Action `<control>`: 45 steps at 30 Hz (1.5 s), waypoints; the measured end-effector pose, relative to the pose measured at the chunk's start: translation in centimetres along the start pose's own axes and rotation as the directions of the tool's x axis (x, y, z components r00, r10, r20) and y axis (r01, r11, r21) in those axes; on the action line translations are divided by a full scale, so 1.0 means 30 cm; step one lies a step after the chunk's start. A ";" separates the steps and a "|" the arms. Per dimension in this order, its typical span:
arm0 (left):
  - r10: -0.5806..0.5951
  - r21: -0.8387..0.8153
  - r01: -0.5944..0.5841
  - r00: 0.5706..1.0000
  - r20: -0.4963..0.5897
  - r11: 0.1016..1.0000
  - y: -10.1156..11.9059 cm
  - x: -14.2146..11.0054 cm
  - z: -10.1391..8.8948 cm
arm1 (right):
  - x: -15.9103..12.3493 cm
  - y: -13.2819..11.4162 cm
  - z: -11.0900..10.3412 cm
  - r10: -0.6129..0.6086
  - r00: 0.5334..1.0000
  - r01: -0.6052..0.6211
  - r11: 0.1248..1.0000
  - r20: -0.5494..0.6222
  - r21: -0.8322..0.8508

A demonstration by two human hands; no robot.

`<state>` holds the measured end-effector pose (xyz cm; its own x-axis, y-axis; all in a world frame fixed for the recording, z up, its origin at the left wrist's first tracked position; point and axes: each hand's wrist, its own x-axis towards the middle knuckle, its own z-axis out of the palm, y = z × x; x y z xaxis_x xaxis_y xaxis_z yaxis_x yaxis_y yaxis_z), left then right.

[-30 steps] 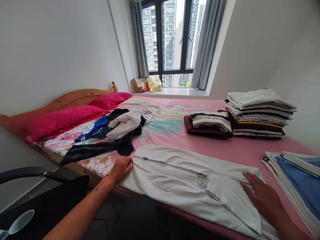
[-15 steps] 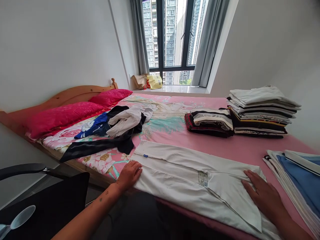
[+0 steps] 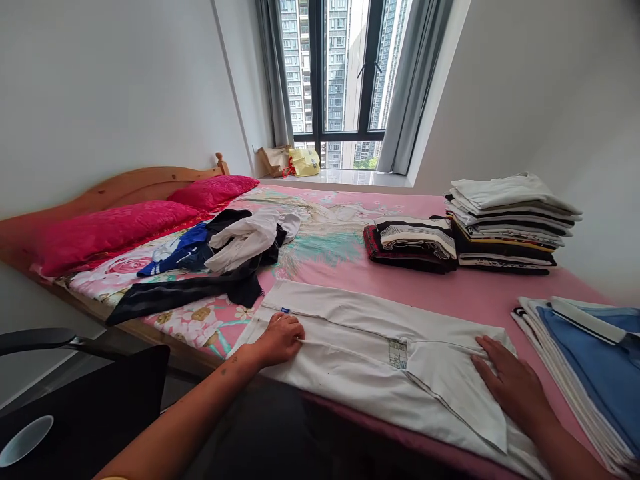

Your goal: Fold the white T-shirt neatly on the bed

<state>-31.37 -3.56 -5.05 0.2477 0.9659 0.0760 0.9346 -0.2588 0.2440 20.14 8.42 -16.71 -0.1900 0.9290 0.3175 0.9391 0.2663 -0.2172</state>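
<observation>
Left hand now farther inward on white garment.

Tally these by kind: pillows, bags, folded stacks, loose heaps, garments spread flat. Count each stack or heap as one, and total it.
Pillows: 2
Bags: 2
Folded stacks: 3
Loose heap: 1
Spread garment: 1
Total: 9

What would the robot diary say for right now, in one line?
left hand: on white garment | right hand: flat on its other end | garment: spread on bed
</observation>
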 end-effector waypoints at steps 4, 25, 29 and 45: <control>0.004 -0.014 -0.006 0.994 -0.111 1.000 0.003 -0.016 0.039 | -0.002 0.002 0.000 0.001 1.000 -0.001 1.000 -0.002 -0.010; -0.700 0.250 0.778 0.628 -0.341 0.576 -0.251 -0.024 0.015 | -0.003 -0.002 -0.001 0.004 1.000 -0.004 1.000 -0.008 0.012; -0.615 0.287 0.742 0.666 -0.422 0.606 -0.244 -0.022 0.026 | -0.003 -0.004 -0.004 0.002 1.000 -0.002 1.000 -0.011 0.007; -0.864 0.091 0.860 0.504 -0.004 0.502 -0.273 0.031 -0.063 | 0.001 0.004 0.001 -0.012 1.000 0.012 1.000 -0.010 -0.020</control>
<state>-39.28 -0.57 -5.16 -0.6834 0.7102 -0.1689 0.7050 0.7021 0.1001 20.23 8.50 -16.77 -0.1983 0.9230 0.3297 0.9424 0.2720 -0.1949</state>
